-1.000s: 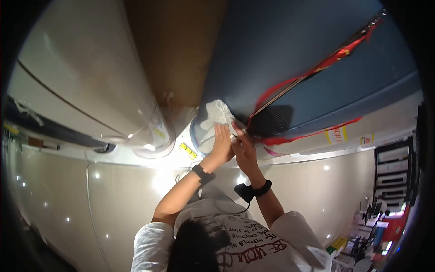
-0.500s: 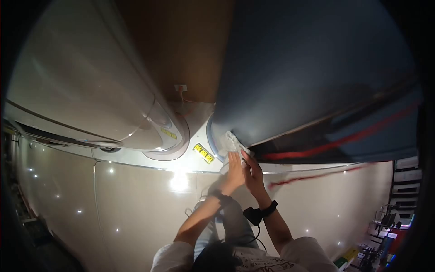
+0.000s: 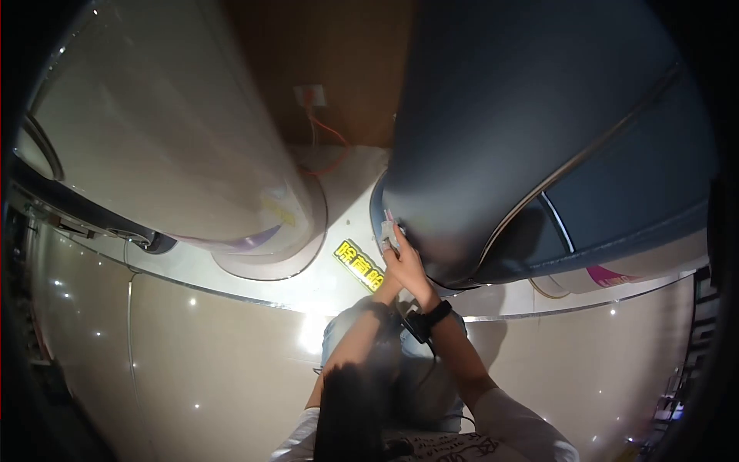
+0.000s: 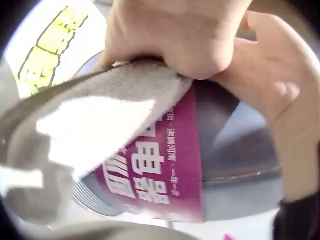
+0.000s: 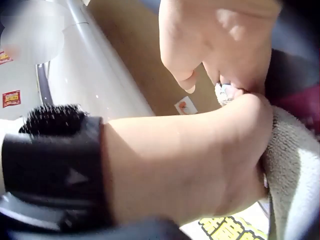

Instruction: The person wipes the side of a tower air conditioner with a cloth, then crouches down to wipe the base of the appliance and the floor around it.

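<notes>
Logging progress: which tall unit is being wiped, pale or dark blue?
The dark blue unit: the left hand grips a cloth against its lower edge. The pale unit is untouched.

Purple band (image 4: 165, 175) round the base of the dark blue appliance (image 3: 531, 115): large white Chinese characters, 电器 legible; a finer white line beside them was too small to read. White platform (image 3: 308, 285) below carried a sticker (image 3: 359, 264) with bold yellow Chinese characters, too blurred to read. Shirt print (image 3: 454, 445) and pink label (image 3: 604, 276) were both illegible
</notes>
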`<action>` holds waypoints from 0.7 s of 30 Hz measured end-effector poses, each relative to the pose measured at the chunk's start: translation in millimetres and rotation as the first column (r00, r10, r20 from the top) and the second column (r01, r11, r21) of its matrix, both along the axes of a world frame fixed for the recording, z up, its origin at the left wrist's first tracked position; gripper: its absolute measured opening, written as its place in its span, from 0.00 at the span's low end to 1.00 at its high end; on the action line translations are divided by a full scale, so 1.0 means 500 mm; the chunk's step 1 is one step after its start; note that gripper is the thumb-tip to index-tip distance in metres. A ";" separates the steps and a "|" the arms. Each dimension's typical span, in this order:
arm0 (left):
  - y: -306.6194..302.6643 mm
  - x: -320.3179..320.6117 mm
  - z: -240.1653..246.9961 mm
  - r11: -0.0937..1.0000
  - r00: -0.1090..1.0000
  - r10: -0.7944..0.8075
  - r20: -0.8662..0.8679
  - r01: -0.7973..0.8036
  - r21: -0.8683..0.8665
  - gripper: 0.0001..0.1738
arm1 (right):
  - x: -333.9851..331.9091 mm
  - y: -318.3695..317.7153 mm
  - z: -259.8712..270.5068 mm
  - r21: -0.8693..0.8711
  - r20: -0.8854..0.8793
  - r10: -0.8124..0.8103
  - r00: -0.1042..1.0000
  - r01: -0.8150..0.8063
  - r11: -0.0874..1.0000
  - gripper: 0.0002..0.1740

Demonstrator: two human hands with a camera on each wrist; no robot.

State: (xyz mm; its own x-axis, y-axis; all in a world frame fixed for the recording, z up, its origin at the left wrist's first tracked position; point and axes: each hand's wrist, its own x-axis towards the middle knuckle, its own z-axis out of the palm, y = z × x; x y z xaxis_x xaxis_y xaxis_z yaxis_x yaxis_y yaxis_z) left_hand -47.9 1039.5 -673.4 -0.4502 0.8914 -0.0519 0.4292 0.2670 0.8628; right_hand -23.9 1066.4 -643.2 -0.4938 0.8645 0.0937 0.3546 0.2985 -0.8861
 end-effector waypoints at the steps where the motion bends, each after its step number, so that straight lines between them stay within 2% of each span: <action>1: -0.003 -0.005 -0.017 1.000 1.000 0.014 0.012 -0.014 -0.009 0.31 | -0.001 0.000 -0.021 -0.065 0.034 -0.008 0.999 0.010 0.998 0.32; 2: -0.006 -0.009 -0.025 0.999 0.999 0.025 0.027 -0.024 -0.021 0.31 | -0.003 0.002 -0.033 -0.068 0.051 -0.011 0.999 0.014 0.998 0.32; 4: -0.012 -0.020 -0.032 0.998 0.998 0.038 0.049 -0.036 -0.046 0.31 | 0.002 -0.004 -0.058 0.052 0.013 -0.010 1.000 0.009 0.999 0.32; 5: -0.012 -0.025 -0.030 0.997 0.997 0.044 0.059 -0.040 -0.058 0.30 | 0.002 -0.003 -0.049 -0.033 -0.012 0.002 1.000 -0.002 0.999 0.32; 6: -0.013 -0.032 -0.028 0.997 0.996 0.046 0.072 -0.042 -0.064 0.30 | 0.000 0.000 -0.036 -0.036 -0.005 0.003 1.000 -0.003 0.999 0.32; 9: -0.013 -0.048 -0.034 0.997 0.994 0.045 0.095 -0.038 -0.071 0.30 | -0.001 0.007 -0.046 -0.310 0.219 0.060 0.974 0.012 0.951 0.32; 10: -0.008 -0.046 -0.039 0.996 0.994 0.054 0.097 -0.048 -0.069 0.29 | 0.000 0.018 -0.072 -0.295 0.216 0.057 0.975 0.009 0.956 0.32; 12: 0.008 -0.059 -0.065 0.995 0.991 0.083 0.105 -0.077 -0.065 0.29 | -0.006 0.023 -0.156 -0.165 0.068 0.069 0.995 -0.057 0.985 0.31; 14: 0.020 -0.069 -0.103 0.991 0.986 0.121 0.119 -0.113 -0.071 0.29 | -0.011 0.028 -0.259 -0.217 -0.104 0.012 0.994 -0.034 0.976 0.30; 15: 0.019 -0.070 -0.136 0.988 0.981 0.134 0.141 -0.121 -0.095 0.29 | -0.012 0.028 -0.295 0.056 -0.082 0.029 0.996 -0.024 0.998 0.30; 16: 0.010 -0.071 -0.167 0.983 0.973 0.148 0.175 -0.125 -0.132 0.28 | -0.016 0.021 -0.309 0.028 -0.065 0.024 0.998 -0.022 0.999 0.30; 17: -0.002 -0.067 -0.204 0.976 0.962 0.167 0.216 -0.129 -0.176 0.28 | -0.004 0.016 -0.325 -0.202 -0.046 0.039 0.998 -0.048 0.978 0.29; 18: -0.013 -0.063 -0.229 0.963 0.945 0.198 0.259 -0.140 -0.229 0.28 | 0.011 0.012 -0.326 -0.427 -0.022 0.055 0.998 -0.059 0.902 0.29; 19: -0.015 -0.062 -0.247 0.950 0.929 0.247 0.276 -0.177 -0.257 0.28 | 0.009 0.024 -0.324 -0.393 0.010 0.067 0.998 -0.057 0.918 0.28; 20: 0.007 -0.061 -0.234 0.911 0.916 0.382 0.126 -0.350 -0.218 0.24 | 0.001 0.038 -0.329 -0.321 0.047 0.039 0.998 -0.022 0.947 0.28; 21: 0.023 -0.066 -0.222 0.878 0.866 0.473 0.161 -0.448 -0.169 0.24 | -0.008 0.050 -0.320 -0.331 0.055 0.065 0.996 -0.043 0.943 0.28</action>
State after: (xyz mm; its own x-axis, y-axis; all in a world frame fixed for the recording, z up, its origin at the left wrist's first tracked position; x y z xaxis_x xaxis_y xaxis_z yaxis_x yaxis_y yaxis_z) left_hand -80.9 1051.1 -784.3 -0.7777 0.5660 -0.2735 0.0617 0.5018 0.8628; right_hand -28.1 1091.4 -803.4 -0.5363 0.8136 -0.2248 0.4051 0.0145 -0.9141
